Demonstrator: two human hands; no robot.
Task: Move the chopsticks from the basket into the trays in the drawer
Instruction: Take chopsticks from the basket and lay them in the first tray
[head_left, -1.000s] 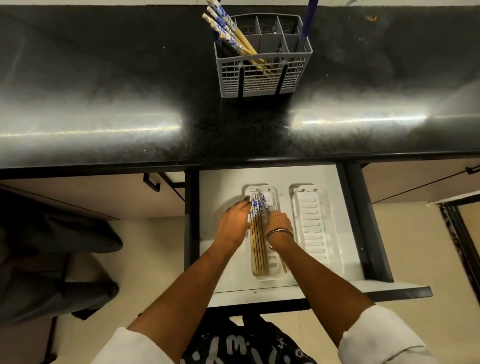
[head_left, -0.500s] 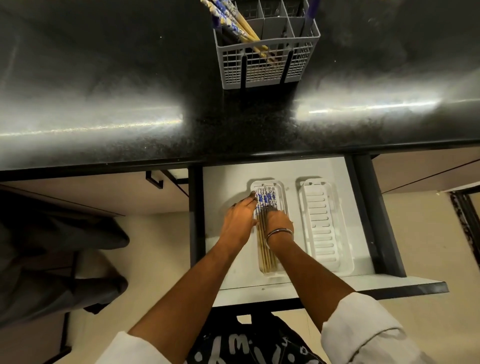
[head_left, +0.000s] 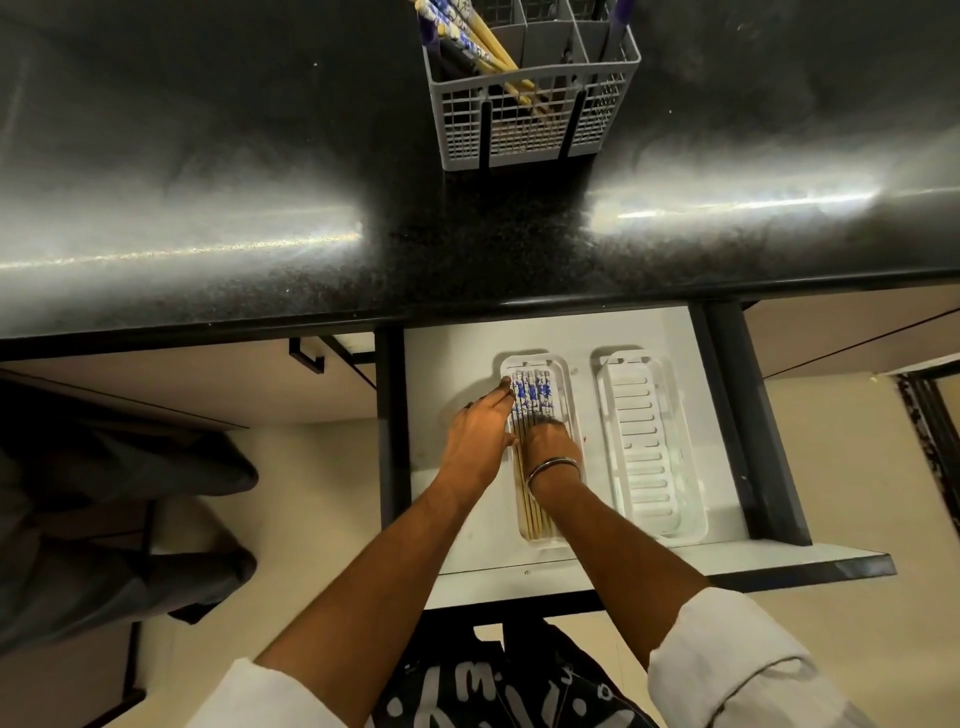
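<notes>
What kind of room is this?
Probably a kitchen: a dark stone counter, a grey cutlery basket holding chopsticks, and an open drawer with white trays.

Dim wide-angle view, glare streaks on black countertop.

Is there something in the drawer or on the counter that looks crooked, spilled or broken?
Nothing stands out. The chopsticks in the left tray lie side by side along its length, under the left hand and right hand. The right tray sits parallel beside it. The basket stands upright on the counter.
</notes>
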